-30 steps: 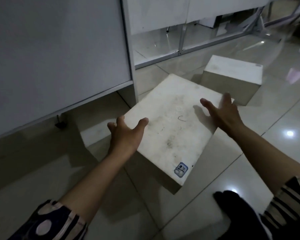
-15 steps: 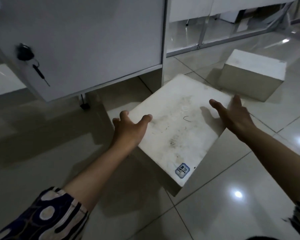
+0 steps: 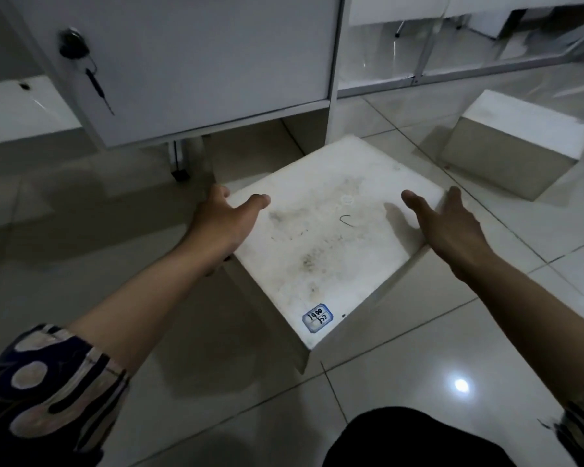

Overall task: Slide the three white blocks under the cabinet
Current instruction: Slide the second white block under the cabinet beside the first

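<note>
L hand (image 3: 221, 219) & R hand (image 3: 452, 224) grip opposite sides of big white block (image 3: 327, 237) on tiled floor (image 3: 81, 230), its far corner by cabinet (image 3: 196, 62); 2nd block (image 3: 516, 143) apart at right.

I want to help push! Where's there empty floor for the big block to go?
Bare tiles lie under the cabinet, between its leg and the side panel. It's crowded right of the near block, where a second block sits. Both hands flank the near block.

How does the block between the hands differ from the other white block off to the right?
The near block has the left hand and right hand on its sides; the far block is untouched. The near block bears a blue-edged label and smudges; the far block's top looks cleaner. Both are white, on the floor, outside the cabinet.
</note>
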